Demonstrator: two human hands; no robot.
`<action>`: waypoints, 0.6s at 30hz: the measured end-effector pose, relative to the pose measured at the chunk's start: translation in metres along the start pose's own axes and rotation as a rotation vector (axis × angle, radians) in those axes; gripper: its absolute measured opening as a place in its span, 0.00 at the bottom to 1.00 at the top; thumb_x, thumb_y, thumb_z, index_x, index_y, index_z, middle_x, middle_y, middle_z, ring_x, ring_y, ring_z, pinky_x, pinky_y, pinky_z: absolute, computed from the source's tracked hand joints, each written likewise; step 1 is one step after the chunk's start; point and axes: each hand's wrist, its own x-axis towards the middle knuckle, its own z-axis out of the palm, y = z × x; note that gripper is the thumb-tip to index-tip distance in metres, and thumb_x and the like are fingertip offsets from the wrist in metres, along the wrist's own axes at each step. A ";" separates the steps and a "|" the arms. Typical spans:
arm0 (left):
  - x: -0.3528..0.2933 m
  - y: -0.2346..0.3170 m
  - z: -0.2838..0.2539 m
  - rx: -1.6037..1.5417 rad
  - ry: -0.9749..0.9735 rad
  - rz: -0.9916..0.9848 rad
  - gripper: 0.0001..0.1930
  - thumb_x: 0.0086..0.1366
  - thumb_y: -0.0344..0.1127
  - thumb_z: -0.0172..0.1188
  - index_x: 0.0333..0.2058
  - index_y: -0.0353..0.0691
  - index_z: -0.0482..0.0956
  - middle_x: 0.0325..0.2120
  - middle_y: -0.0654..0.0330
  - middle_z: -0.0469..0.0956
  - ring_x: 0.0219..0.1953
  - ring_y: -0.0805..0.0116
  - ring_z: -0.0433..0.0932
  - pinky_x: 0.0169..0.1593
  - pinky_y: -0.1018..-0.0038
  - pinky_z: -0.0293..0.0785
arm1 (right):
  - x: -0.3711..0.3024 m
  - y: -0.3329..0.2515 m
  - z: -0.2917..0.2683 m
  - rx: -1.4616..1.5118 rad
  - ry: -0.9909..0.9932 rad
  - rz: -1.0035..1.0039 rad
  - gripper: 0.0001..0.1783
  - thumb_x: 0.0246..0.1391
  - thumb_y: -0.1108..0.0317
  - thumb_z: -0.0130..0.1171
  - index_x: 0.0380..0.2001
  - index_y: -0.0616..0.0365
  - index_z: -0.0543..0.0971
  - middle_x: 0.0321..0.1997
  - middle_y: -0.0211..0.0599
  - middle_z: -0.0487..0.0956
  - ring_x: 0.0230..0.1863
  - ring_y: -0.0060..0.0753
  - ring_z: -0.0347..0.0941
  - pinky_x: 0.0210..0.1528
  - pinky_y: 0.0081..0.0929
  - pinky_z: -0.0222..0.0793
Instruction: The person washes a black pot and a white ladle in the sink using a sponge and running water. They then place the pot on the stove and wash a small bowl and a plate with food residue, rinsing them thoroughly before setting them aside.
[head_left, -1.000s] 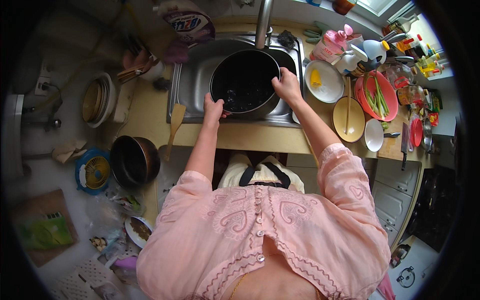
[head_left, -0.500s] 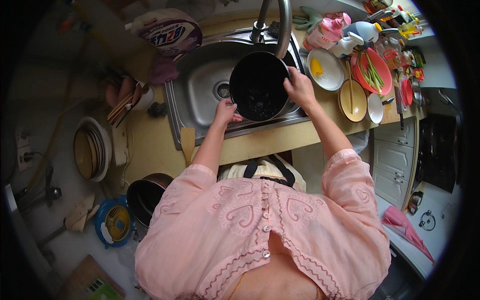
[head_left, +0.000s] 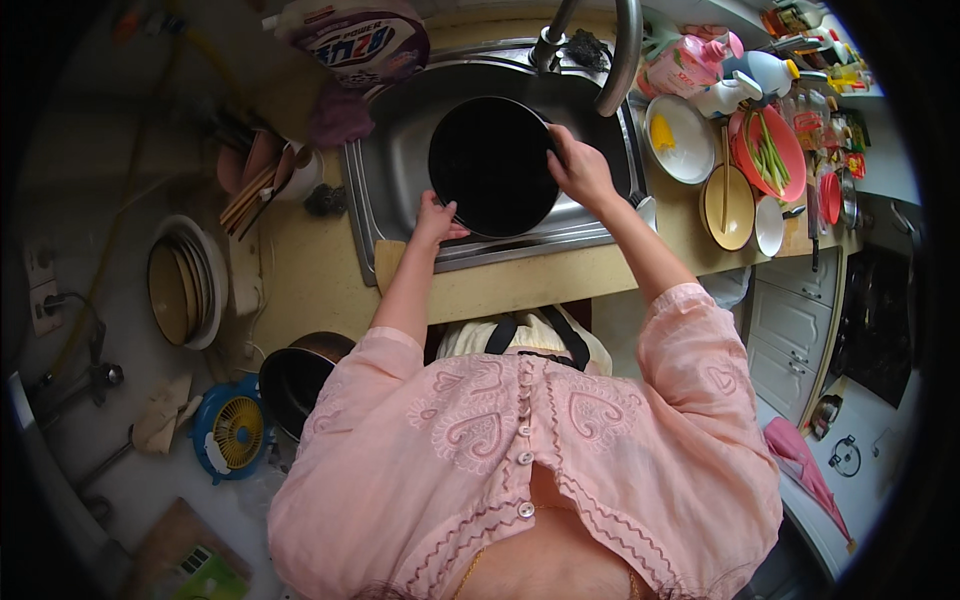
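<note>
A round pot [head_left: 492,165] with a black inside is held over the steel sink [head_left: 392,140], its mouth facing up toward me. My left hand [head_left: 438,218] grips its near left rim, thumb and fingers closed on the edge. On the right side, the fingers of my right hand [head_left: 582,168] wrap round the pot's edge, where a handle may be hidden under them. The inside looks evenly dark, so its contents cannot be made out. Right of the pot, the curved faucet [head_left: 628,55] hangs over the sink, apart from it.
Right of the sink stand a white plate [head_left: 682,150] with something yellow, a yellow bowl [head_left: 728,225] and a red basin [head_left: 790,165] of green stalks. Bottles crowd behind them. At left are a purple-white detergent jug [head_left: 365,45], stacked bowls [head_left: 205,290] and another dark pot [head_left: 300,375].
Both hands have carried the pot left, away from the faucet. Glints seen inside it earlier no longer show. The whole view has shifted slightly, and my left forearm now covers more of the wooden spatula.
</note>
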 end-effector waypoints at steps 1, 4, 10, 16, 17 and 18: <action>-0.009 0.004 0.010 -0.015 -0.001 0.035 0.15 0.63 0.27 0.49 0.45 0.39 0.55 0.28 0.51 0.73 0.19 0.61 0.77 0.21 0.68 0.80 | -0.003 0.006 -0.004 -0.056 0.003 -0.009 0.22 0.50 0.67 0.53 0.50 0.52 0.66 0.21 0.46 0.74 0.26 0.51 0.72 0.28 0.42 0.66; 0.008 0.003 0.026 0.005 0.012 0.243 0.16 0.60 0.25 0.52 0.43 0.38 0.57 0.26 0.56 0.71 0.18 0.67 0.74 0.19 0.71 0.79 | -0.002 0.030 -0.017 -0.138 0.025 0.030 0.22 0.53 0.64 0.51 0.52 0.51 0.65 0.24 0.47 0.76 0.28 0.52 0.73 0.29 0.44 0.67; 0.009 0.038 0.004 0.205 0.157 0.429 0.09 0.59 0.28 0.55 0.34 0.35 0.63 0.16 0.59 0.70 0.13 0.70 0.73 0.13 0.77 0.72 | 0.009 0.063 0.026 -0.047 0.109 0.133 0.20 0.52 0.63 0.53 0.49 0.53 0.66 0.26 0.47 0.75 0.29 0.54 0.72 0.30 0.45 0.66; -0.009 0.043 0.006 0.268 0.144 0.354 0.14 0.65 0.40 0.49 0.28 0.34 0.67 0.12 0.56 0.72 0.09 0.67 0.74 0.09 0.77 0.66 | -0.002 0.055 0.011 0.018 -0.004 0.267 0.19 0.50 0.62 0.53 0.45 0.54 0.70 0.29 0.47 0.77 0.34 0.52 0.73 0.36 0.44 0.68; -0.004 0.040 0.013 0.256 0.137 0.364 0.14 0.65 0.41 0.49 0.28 0.34 0.68 0.12 0.56 0.73 0.10 0.66 0.74 0.09 0.78 0.66 | 0.000 0.059 0.006 0.021 0.001 0.296 0.18 0.49 0.62 0.52 0.44 0.55 0.71 0.30 0.48 0.77 0.35 0.52 0.74 0.37 0.44 0.68; 0.001 0.039 0.018 0.244 0.131 0.375 0.14 0.65 0.41 0.49 0.27 0.34 0.69 0.12 0.56 0.73 0.10 0.66 0.74 0.09 0.78 0.66 | 0.002 0.067 0.006 -0.014 0.060 0.258 0.18 0.49 0.62 0.52 0.45 0.55 0.71 0.32 0.49 0.78 0.36 0.52 0.74 0.38 0.44 0.69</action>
